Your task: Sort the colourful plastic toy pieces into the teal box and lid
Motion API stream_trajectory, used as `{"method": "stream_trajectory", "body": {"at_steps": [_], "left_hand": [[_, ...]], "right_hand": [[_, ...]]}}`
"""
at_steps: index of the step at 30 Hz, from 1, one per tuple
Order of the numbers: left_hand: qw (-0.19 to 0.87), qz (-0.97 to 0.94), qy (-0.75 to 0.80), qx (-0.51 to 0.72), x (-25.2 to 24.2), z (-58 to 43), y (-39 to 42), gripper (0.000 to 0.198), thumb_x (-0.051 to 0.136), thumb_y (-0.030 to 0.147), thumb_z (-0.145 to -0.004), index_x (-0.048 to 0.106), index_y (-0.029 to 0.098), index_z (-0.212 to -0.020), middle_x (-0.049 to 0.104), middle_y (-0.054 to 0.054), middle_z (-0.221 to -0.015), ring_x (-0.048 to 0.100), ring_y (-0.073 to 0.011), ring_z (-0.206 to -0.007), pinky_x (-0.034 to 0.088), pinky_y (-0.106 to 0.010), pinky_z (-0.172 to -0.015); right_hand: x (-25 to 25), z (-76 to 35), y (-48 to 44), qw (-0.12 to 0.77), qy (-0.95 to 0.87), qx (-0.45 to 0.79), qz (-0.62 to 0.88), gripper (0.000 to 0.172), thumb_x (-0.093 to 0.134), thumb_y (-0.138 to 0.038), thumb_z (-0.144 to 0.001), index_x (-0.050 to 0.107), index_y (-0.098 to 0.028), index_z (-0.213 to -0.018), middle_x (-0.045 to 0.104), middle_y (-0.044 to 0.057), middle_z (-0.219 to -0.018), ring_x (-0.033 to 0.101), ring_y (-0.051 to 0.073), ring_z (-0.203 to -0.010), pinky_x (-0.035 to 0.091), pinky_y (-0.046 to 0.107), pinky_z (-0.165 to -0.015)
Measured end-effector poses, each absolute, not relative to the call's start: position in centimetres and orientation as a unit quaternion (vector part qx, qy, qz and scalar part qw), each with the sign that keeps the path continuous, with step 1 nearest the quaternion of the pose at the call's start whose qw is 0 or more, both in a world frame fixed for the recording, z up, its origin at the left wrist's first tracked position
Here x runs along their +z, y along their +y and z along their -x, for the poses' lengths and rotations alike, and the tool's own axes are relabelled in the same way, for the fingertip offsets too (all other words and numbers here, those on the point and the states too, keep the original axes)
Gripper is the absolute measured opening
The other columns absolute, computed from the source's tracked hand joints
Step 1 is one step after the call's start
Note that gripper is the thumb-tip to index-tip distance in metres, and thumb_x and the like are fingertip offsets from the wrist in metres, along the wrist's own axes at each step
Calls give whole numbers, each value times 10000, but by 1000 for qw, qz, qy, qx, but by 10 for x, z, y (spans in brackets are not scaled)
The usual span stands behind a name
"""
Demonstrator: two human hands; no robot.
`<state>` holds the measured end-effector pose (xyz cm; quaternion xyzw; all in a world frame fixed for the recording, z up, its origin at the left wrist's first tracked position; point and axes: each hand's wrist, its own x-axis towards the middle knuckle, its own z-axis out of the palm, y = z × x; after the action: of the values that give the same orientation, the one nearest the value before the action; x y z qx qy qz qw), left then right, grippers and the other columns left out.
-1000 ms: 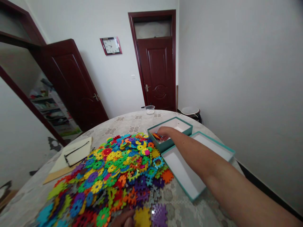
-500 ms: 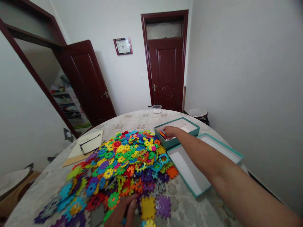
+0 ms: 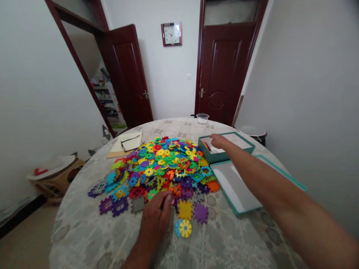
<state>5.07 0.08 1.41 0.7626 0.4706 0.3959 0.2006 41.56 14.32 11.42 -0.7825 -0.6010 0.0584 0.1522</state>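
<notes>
Plastic pieces (image 3: 161, 152) with notched edges lie heaped in mid-table, the green box (image 3: 215, 157) just beside them at two o'clock and its pale-lined lid (image 3: 235, 186) at about four. The right hand (image 3: 220, 141) reaches over the box's rim, its fingers bent downward; I cannot tell whether they grip anything. At its nine o'clock, a short row of coloured pieces (image 3: 206, 146) sits against the box's end. The left hand (image 3: 158, 209) rests at the heap's six o'clock, thumb and forefinger nearly together; whether a piece is pinched between them, I cannot tell. Good work here, I judge, means keeping the right wrist above the rim, letting fingers open only once low inside, lining notches up with that row, and keeping the left fingertips light so the heap does not slide.
</notes>
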Motion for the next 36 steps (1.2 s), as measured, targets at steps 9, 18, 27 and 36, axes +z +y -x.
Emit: {"method": "stream_trajectory", "body": {"at_steps": [9, 18, 27, 36], "left_hand": [[140, -804, 446, 367, 5, -51, 3, 214, 512, 247, -992, 690, 188, -1093, 744, -100, -1059, 692, -246, -1011, 542, -383, -930], [122, -863, 423, 246, 1, -63, -11, 305, 573, 196, -947, 645, 224, -1242, 690, -84, -1160, 662, -233, -1099, 544, -369, -986], [148, -860, 447, 195, 7, -65, -15, 499, 632, 228, -897, 553, 243, -1389, 584, -99, -1322, 592, -259, -1237, 507, -390, -1051], [187, -850, 455, 189, 7, -65, -13, 465, 650, 219, -882, 580, 237, -1341, 625, -92, -1242, 602, -250, -1172, 486, -383, -1025]], "right_hand": [[114, -343, 21, 197, -752, 47, 627, 289, 538, -203, -978, 705, -191, -1214, 740, 87, -1225, 681, 232, -1135, 490, 332, -1021], [26, -282, -30, 193, -773, 77, 599, 597, 577, -140, -890, 523, -182, -1483, 500, 142, -1548, 530, 266, -1375, 434, 417, -1153], [4, -272, -26, 208, -738, 50, 641, 397, 635, -237, -935, 623, -192, -1329, 599, 143, -1288, 637, 261, -1138, 533, 379, -979], [2, -277, -32, 311, -743, 33, 591, 154, 529, -218, -1001, 663, -205, -1076, 658, 93, -1063, 631, 224, -1005, 513, 347, -924]]}}
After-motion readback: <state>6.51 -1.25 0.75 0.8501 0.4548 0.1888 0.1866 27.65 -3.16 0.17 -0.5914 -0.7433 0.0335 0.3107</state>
